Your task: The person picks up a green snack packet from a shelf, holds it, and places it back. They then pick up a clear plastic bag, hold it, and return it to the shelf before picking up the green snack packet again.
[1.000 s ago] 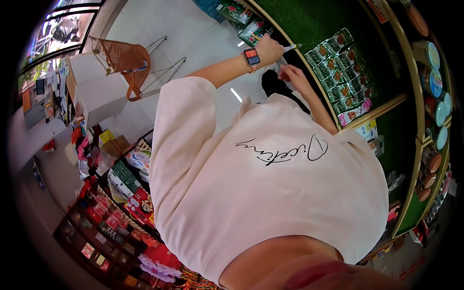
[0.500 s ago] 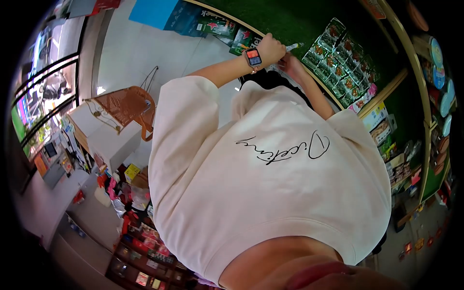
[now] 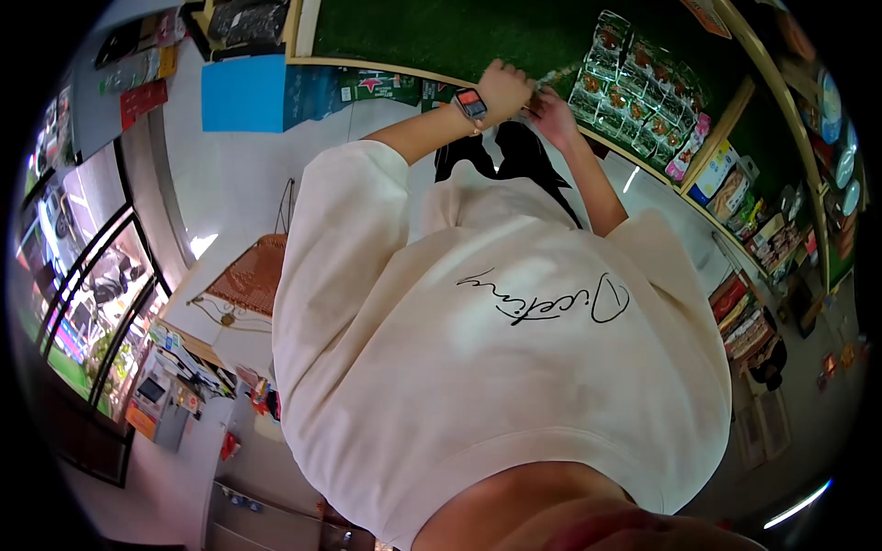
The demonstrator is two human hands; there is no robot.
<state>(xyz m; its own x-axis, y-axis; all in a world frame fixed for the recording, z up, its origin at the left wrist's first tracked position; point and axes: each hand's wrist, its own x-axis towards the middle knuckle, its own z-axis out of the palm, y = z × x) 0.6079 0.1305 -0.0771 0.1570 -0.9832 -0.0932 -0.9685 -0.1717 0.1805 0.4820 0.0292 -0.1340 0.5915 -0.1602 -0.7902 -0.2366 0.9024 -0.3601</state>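
Observation:
My left hand (image 3: 505,92), with a smartwatch (image 3: 471,103) on its wrist, is curled closed at the edge of the green-topped surface (image 3: 413,35). Close beside it, my right hand (image 3: 552,118) has its fingers bent together, the fingertips almost meeting the left hand. A small pale wrapper-like piece (image 3: 557,75) shows just beyond the fingers, blurred. I cannot tell what either hand holds. Right of the hands, clear packets (image 3: 634,87) with brown contents lie in rows on the green top.
A pink packet (image 3: 689,147) lies by the wooden divider (image 3: 721,133), beyond which are more packaged goods (image 3: 730,184). Green printed boxes (image 3: 381,86) and a blue panel (image 3: 243,94) line the near edge. A brown woven chair (image 3: 246,275) stands to the left.
The view has shifted, showing more of the floor and of the green top at the left. The white and green piece at my fingers now shows less clearly. Both hands stay close together.

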